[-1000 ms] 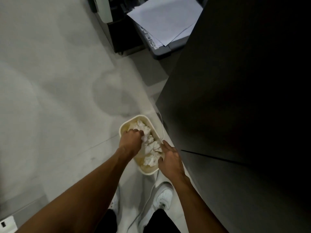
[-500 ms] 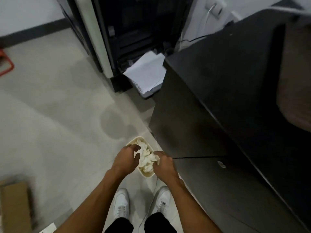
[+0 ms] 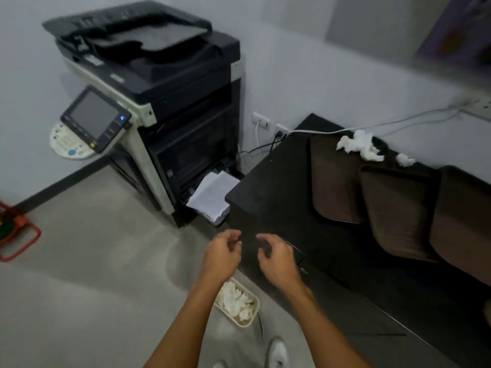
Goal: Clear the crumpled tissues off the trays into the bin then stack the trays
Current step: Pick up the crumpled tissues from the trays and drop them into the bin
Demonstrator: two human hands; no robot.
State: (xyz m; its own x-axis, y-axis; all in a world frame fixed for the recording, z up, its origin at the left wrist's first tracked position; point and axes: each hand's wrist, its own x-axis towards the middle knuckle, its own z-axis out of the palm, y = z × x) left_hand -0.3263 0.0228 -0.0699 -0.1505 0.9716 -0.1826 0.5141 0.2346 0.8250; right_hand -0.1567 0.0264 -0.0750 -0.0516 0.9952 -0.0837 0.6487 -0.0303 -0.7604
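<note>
Plainly both hands are free: the left hand and the right hand hover side by side in the lower middle of the frame, above the bin. Their fingers are loosely curled and apart, holding nothing. The bin stands on the floor against the foot of the dark surface and is well filled with white tissues.

More work waits at the upper right. A clump of crumpled tissues lies at the far end of the three brown trays, with a smaller wad just beside it. Through the blur it is hard to say whether they sit on a tray or on the surface behind.

The tissues should be nearly weightless and soft. They will compress under a loose pinch, so gathering the clump from above with several fingers would suit, with care that stray bits do not drop. The trays look stiff and flat, overlapping one another at a slant. They would best be taken by their long rims, one hand to each side, once they are bare.
</note>
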